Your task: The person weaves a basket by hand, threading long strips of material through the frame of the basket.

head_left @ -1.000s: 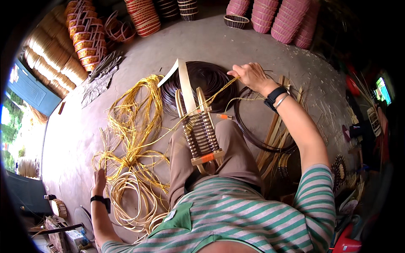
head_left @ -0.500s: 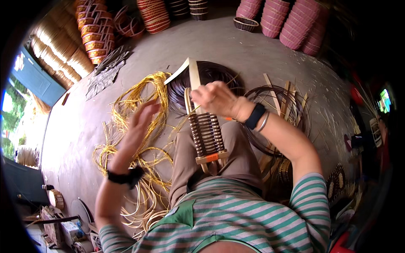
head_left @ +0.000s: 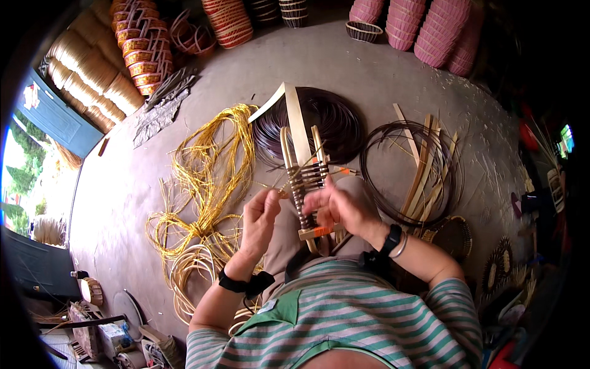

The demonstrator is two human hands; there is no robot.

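A narrow weaving piece [head_left: 295, 190] lies between my knees: pale bent rods laced with dark brown strands, with a wooden crossbar [head_left: 321, 232] marked orange at its near end. A flat pale strip [head_left: 295, 123] runs up its middle and folds over at the far end. My left hand [head_left: 260, 220] is closed in a pinch just left of the lacing, on what looks like a thin golden strand [head_left: 283, 193]. Over the right side of the lacing is my right hand [head_left: 342, 208], fingers apart and slightly blurred. It covers part of the weave, and nothing shows in it.
Golden strands [head_left: 212, 147] and pale coiled cane [head_left: 192, 277] lie on the floor at left. A dark brown coil [head_left: 344, 123] sits beyond the piece. At right, a looser brown coil [head_left: 369, 184] surrounds wooden slats [head_left: 421, 166]. Stacked pink baskets [head_left: 439, 37] stand at the back.
My right hand has come down from the far end, off the pale strip, to the lacing. My left hand has swung in from the left and closed beside the piece.
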